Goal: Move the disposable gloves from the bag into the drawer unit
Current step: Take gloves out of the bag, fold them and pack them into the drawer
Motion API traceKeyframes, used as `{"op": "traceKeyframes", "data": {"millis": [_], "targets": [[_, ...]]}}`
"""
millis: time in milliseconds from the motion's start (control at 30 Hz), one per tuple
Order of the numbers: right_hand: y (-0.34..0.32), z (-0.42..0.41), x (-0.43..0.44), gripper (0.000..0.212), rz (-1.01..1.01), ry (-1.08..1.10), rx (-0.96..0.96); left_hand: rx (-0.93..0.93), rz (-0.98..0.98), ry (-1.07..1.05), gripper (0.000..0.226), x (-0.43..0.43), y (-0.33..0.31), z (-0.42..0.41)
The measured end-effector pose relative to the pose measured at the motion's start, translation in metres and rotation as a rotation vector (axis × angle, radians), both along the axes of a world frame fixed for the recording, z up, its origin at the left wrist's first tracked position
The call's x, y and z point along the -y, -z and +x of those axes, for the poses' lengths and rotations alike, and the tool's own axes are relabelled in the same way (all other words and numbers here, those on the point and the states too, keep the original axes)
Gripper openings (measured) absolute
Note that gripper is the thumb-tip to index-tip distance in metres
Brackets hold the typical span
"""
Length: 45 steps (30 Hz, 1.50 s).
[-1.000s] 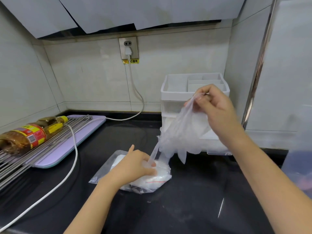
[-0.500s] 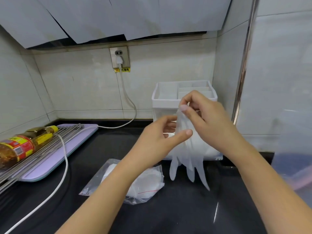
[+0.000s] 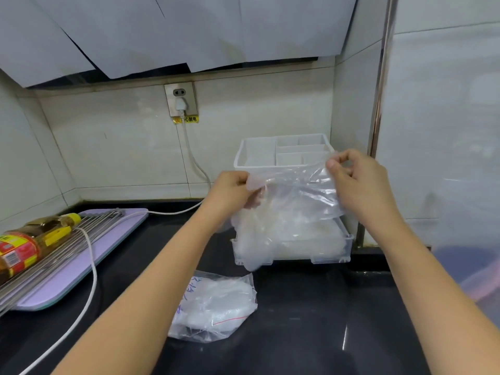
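glove (image 3: 295, 201) — thin, limp, slippery film | left hand (image 3: 230, 193) and right hand (image 3: 357, 180) pinched its top edge | drawer unit (image 3: 292, 239) open behind — best held by cuff

Black counter (image 3: 311, 334) bears bag (image 3: 213, 307); drawer unit (image 3: 292, 250); board (image 3: 81, 263).

Clear glove (image 3: 292, 201) stretched before white drawer unit (image 3: 259, 158); bag (image 3: 216, 307) flat on counter.

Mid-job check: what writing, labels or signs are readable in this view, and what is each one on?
"心触电": partly readable on the yellow warning sticker under the wall socket; its first character is unclear.
Blue handwriting on the clear zip bag of gloves: too blurred to read.
Red and yellow label on the lying oil bottle: print and barcode too small to read.
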State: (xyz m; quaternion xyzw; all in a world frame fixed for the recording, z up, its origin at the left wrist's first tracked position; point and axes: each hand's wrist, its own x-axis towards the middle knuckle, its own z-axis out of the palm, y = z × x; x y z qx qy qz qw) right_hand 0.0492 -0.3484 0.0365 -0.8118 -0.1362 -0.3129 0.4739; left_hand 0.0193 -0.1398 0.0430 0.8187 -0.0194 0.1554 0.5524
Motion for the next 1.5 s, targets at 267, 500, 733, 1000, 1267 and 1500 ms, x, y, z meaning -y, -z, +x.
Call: {"op": "traceKeyframes", "data": {"millis": [267, 500, 733, 1000, 1267, 1500], "targets": [[0.032, 0.024, -0.002, 0.019, -0.423, 0.265, -0.160, 0.097, 0.625, -0.021, 0.028, 0.006, 0.005, 0.056], [0.019, 0.015, 0.000, 0.016, -0.613, 0.300, -0.173, -0.011, 0.787, 0.025, 0.032, 0.015, 0.031, 0.072], [0.025, 0.011, -0.013, 0.032, -0.780, -0.246, -0.469, -0.060, 0.896, 0.032, 0.038, 0.021, 0.035, 0.079], [0.033, 0.018, -0.014, 0.042, -0.853, -0.231, -0.589, 0.119, 1.026, -0.093, 0.026, 0.027, 0.029, 0.075], [0.038, 0.021, -0.018, 0.035, -0.868, -0.195, -0.538, 0.198, 0.823, -0.098, 0.017, 0.035, 0.022, 0.029], [0.042, 0.023, -0.020, 0.036, -0.850, -0.213, -0.540, -0.201, 0.826, 0.236, 0.023, 0.034, 0.041, 0.041]]}}
